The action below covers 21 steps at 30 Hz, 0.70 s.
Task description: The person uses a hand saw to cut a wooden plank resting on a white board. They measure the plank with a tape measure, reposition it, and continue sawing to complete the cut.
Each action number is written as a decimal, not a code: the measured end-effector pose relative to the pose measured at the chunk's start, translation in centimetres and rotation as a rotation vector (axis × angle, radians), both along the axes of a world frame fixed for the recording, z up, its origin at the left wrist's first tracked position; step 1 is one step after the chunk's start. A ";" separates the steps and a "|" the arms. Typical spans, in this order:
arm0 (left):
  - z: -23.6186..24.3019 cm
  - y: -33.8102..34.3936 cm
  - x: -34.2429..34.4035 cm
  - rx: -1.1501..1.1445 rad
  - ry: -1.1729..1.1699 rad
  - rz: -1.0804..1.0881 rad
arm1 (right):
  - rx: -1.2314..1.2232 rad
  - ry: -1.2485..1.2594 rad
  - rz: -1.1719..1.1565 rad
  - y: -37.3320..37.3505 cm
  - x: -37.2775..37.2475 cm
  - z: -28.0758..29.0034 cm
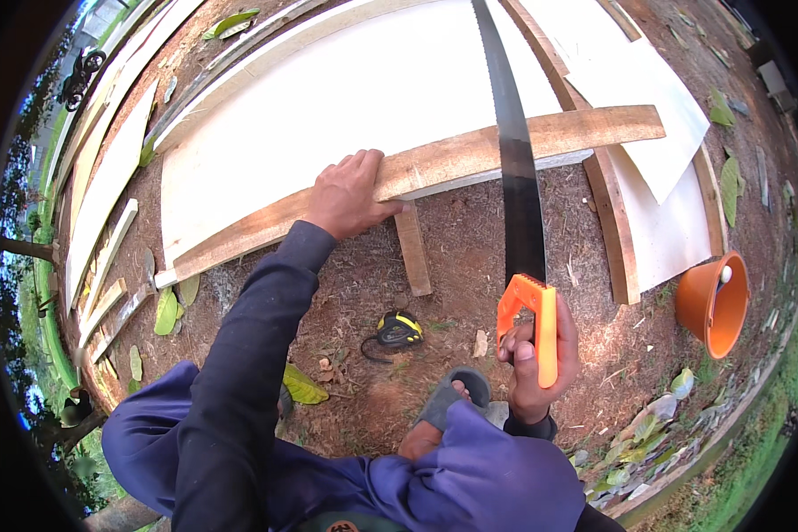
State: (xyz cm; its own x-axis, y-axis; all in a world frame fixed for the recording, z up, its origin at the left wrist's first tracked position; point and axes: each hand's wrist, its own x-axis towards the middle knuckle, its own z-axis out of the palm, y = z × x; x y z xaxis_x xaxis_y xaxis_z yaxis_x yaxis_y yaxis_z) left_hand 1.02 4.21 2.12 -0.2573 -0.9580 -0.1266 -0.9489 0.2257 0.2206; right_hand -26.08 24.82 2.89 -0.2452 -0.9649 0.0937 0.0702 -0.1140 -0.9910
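Note:
My right hand (541,363) is wrapped round the orange handle of a hand saw (520,177). Its dark blade points away from me and crosses the wooden plank (470,151) right of the middle; whether the teeth touch the wood I cannot tell. My left hand (350,195) grips the plank's near edge, fingers over the top and thumb at the front. The plank lies across a large white board (328,97), its right end reaching past that board. Below my left hand, a short wooden piece (412,253) sticks out toward me from under the plank.
A black and yellow tape measure (399,330) lies on the dirt near my sandalled foot (457,395). An orange bucket (714,304) stands at the right. White sheets (656,106) and a wooden beam (612,222) lie at the far right. Long boards (111,195) lie at the left.

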 end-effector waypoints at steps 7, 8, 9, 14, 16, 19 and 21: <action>-0.1 0.3 -0.2 -0.096 0.036 0.072 | 0.046 0.174 0.170 -0.1 2.5 0.1; -0.2 0.3 -0.1 -0.066 0.011 0.087 | 0.074 0.175 0.178 0.4 3.1 0.1; -0.1 0.2 -0.2 -0.037 -0.018 0.098 | 0.107 0.205 0.151 0.7 3.5 0.5; 0.5 0.4 -0.5 -0.015 -0.071 0.115 | 0.076 0.250 0.099 1.5 3.4 -0.2; 0.5 0.3 -0.9 0.007 -0.048 0.103 | 0.024 0.302 0.067 1.9 3.5 -0.3; 0.5 -0.1 -1.2 0.015 -0.028 0.069 | 0.051 0.382 0.080 2.0 3.5 0.7; 0.4 0.5 -0.8 -0.023 -0.028 0.048 | 0.014 0.409 0.079 2.0 3.7 0.6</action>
